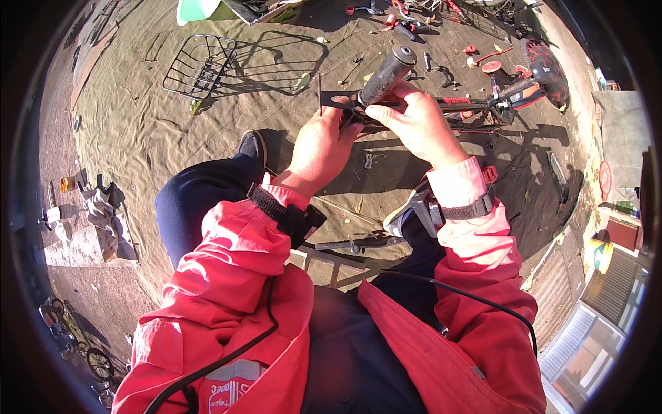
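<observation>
In front of me a dark cylindrical tube (388, 74) with a round metal end rises at a tilt from a black metal bracket (338, 101). My left hand (321, 146) is closed round the bracket's near side. The thumb and fingers of my right hand (422, 127) are closed at the tube's lower end; what lies under the fingertips is hidden. Beyond my right hand, black and red bicycle frame bars (476, 110) run to the right, toward a black and red wheel (548, 72). Whether bracket and bars are joined is hidden by my hands.
A black wire rack (200, 65) lies on the brown ground cloth (145, 131) at the far left. Several tools and parts, including a black clamp-like part (448, 76), are scattered at the far right. A metal bar part (355, 244) lies between my feet. Cloth rags (103, 214) lie left.
</observation>
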`<state>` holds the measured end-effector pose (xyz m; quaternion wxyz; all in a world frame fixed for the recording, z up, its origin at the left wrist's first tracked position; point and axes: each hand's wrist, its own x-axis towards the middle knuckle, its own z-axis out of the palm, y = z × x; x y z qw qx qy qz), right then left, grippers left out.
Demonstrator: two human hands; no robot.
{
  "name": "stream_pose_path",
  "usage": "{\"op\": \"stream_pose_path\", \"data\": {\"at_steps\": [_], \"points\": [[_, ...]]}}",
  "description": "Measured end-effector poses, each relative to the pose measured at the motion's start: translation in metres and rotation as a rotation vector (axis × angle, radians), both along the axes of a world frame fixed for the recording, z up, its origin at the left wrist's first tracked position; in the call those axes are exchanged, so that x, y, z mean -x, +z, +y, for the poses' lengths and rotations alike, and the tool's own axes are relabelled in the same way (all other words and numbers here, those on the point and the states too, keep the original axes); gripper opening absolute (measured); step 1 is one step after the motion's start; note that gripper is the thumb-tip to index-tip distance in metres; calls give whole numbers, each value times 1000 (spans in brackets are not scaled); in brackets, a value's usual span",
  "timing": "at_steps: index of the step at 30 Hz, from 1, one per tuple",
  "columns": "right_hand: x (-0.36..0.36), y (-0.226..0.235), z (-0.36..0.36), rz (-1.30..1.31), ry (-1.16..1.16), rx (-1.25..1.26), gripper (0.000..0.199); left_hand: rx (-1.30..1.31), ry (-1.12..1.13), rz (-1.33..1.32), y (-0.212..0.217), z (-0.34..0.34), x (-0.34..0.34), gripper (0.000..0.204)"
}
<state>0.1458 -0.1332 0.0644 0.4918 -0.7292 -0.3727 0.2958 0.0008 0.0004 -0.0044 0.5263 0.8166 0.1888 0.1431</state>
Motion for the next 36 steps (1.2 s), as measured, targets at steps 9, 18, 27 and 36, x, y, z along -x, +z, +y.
{"op": "stream_pose_path", "data": {"at_steps": [9,18,27,36], "points": [[0,1,0,13,2,8,23,21,1,4,1,0,0,47],[0,-2,0,40,-4,-12,24,20,6,-5,1,0,0,48],[0,-1,0,37,-7,5,25,17,2,14,4,0,1,47],[-1,-4,0,17,-14,7,23,6,3,9,3,0,1,48]]}}
